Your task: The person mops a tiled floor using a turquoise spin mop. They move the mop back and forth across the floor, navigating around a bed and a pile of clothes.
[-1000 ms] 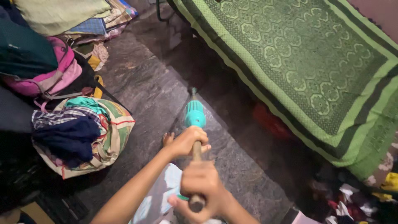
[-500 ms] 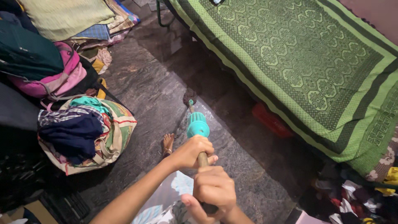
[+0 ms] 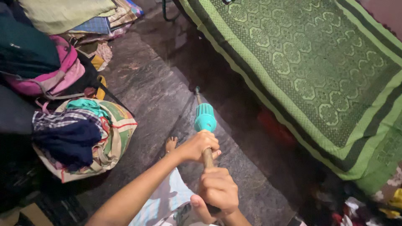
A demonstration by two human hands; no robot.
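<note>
Both my hands were clamped round the mop handle (image 3: 207, 157), left hand (image 3: 200, 145) higher, just under the teal collar (image 3: 205, 117), right hand (image 3: 216, 192) lower near my body. The shaft ran down to the dark stone floor (image 3: 155, 96) beside the bed (image 3: 318, 71). The head was hidden, so I couldn't judge how much floor was done.

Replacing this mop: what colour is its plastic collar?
Turquoise collar, clearest in the head view.

On my right I see a bed with a green patterned cover (image 3: 318, 62). On the left, a pink backpack (image 3: 50, 77) lies above a cloth bag (image 3: 113, 138) full of clothes on the dark stone floor (image 3: 155, 100).
</note>
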